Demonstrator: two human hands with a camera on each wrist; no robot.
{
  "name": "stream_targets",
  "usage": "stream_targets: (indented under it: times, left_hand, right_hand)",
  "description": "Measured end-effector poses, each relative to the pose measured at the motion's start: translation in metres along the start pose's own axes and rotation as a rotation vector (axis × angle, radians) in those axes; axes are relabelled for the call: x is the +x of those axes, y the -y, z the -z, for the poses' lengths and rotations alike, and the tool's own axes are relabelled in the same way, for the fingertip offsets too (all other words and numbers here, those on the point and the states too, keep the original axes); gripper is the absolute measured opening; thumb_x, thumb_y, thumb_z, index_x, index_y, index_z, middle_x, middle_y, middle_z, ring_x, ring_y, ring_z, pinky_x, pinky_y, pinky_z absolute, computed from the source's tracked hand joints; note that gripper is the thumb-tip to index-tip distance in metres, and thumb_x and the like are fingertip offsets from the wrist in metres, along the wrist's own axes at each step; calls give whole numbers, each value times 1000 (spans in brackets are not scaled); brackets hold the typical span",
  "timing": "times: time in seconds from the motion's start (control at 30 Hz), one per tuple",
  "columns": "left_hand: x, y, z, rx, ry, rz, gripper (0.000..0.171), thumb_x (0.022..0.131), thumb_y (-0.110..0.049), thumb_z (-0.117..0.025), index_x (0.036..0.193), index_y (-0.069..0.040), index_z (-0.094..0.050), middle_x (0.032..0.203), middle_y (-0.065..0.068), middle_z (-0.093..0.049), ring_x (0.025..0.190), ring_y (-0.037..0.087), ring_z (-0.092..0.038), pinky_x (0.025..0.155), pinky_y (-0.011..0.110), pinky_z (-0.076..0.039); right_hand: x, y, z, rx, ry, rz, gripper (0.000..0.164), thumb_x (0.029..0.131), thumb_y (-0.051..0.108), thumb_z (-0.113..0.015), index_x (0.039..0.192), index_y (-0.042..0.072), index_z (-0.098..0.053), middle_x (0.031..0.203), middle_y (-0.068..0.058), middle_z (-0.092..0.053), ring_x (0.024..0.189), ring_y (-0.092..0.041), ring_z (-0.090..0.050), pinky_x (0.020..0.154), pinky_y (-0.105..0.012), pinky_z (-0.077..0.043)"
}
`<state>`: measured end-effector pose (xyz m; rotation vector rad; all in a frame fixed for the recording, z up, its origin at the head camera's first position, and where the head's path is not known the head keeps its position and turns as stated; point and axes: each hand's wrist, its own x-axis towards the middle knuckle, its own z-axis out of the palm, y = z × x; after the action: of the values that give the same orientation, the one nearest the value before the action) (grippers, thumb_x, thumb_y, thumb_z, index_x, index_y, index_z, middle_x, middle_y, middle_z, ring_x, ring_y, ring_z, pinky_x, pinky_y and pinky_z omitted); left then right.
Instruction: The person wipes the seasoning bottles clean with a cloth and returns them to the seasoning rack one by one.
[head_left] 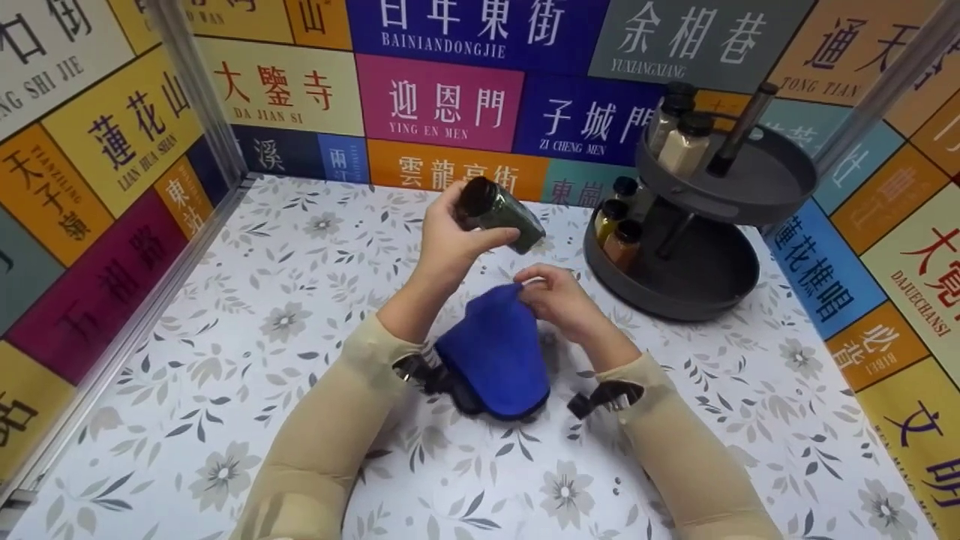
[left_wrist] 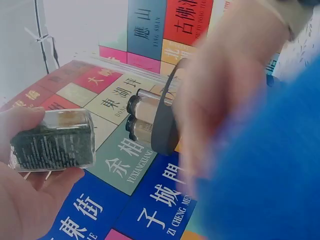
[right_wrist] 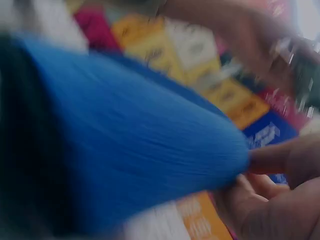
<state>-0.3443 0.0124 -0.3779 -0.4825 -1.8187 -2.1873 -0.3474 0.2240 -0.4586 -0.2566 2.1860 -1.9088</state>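
Note:
My left hand (head_left: 455, 244) grips a glass spice jar (head_left: 513, 216) with a black lid, held tilted above the table. Dark green contents and a printed side of the jar (left_wrist: 52, 145) show in the left wrist view. Between the thumb and fingers of my right hand (head_left: 561, 304) is the upper corner of a blue cloth (head_left: 501, 356). The cloth hangs below and in front of the jar, apart from it. In the right wrist view the cloth (right_wrist: 145, 145) is blurred and fills much of the picture, pinched at its tip.
A dark two-tier round rack (head_left: 679, 300) stands at the right back. Its upper tray holds pale-filled jars (head_left: 684, 146), and several smaller jars (head_left: 622, 244) stand on the lower tray. The table (head_left: 225, 360) has a floral cover, with sign-printed walls (head_left: 442, 105) around it.

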Motion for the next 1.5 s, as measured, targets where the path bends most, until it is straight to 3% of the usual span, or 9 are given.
stream_targets:
  times: [0.13,0.2,0.27,0.43,0.63,0.77,1.07,1.3,1.5]
  left_hand:
    - [-1,5,-8,90,36,-14,55,72,-2,-93,122,0,-69,110,16,-76,100,23,-77,93,34,-62]
    - [1,9,-15,115,52,-16,53,72,-3,-93,120,0,-71,108,16,-78,98,23,-78,92,34,-63]
    - [4,13,-24,139,55,-16,51,73,-5,-93,119,-1,-72,107,15,-78,98,21,-78,92,32,-63]
    - [12,22,-48,178,23,5,51,74,-9,-94,120,-5,-74,107,13,-78,100,20,-77,94,34,-62]
    - [17,43,-83,259,32,61,45,75,-17,-96,115,-12,-78,103,3,-76,96,14,-71,90,30,-59]
    - [18,57,-106,309,44,78,40,75,-21,-96,110,-15,-77,94,-1,-71,89,12,-64,80,24,-53]
    - [25,91,-161,387,11,80,38,73,-23,-97,105,-15,-77,90,-4,-72,82,8,-61,74,19,-50]
    - [22,128,-197,462,-20,116,54,75,-22,-97,123,-12,-76,105,-1,-78,94,9,-69,84,19,-56]
    - [24,149,-222,554,-14,87,54,75,-25,-96,122,-12,-74,108,0,-77,99,11,-69,89,21,-55]
  right_hand:
    - [10,-9,48,-641,-46,13,25,92,5,-70,116,-1,-73,93,-13,-80,77,-14,-72,68,-25,-55]
    - [10,-7,78,-813,-80,25,24,91,12,-74,114,3,-76,103,-17,-81,88,-22,-75,77,-32,-57]
    - [7,-2,109,-866,-90,29,25,91,15,-76,114,4,-77,106,-19,-80,96,-30,-74,85,-40,-56]
    - [-10,1,175,-904,-64,44,30,89,16,-81,116,4,-74,108,-20,-77,102,-35,-71,94,-45,-52]
    - [-26,-10,216,-977,-71,-28,23,84,13,-85,104,5,-77,101,-17,-77,93,-29,-67,86,-40,-50]
    - [-29,-17,227,-971,-100,-70,11,85,16,-84,92,7,-81,92,-7,-77,86,-22,-62,84,-37,-49]
    - [-33,-25,237,-892,-82,-48,10,88,16,-85,93,7,-82,90,-2,-78,80,-12,-61,77,-23,-48]
    - [-32,-27,234,-842,1,8,14,88,5,-81,102,1,-81,99,-14,-80,83,-7,-65,76,-16,-50]
    - [-35,-24,239,-813,42,43,22,87,-5,-77,109,-4,-80,108,-23,-79,87,-5,-67,78,-13,-49]
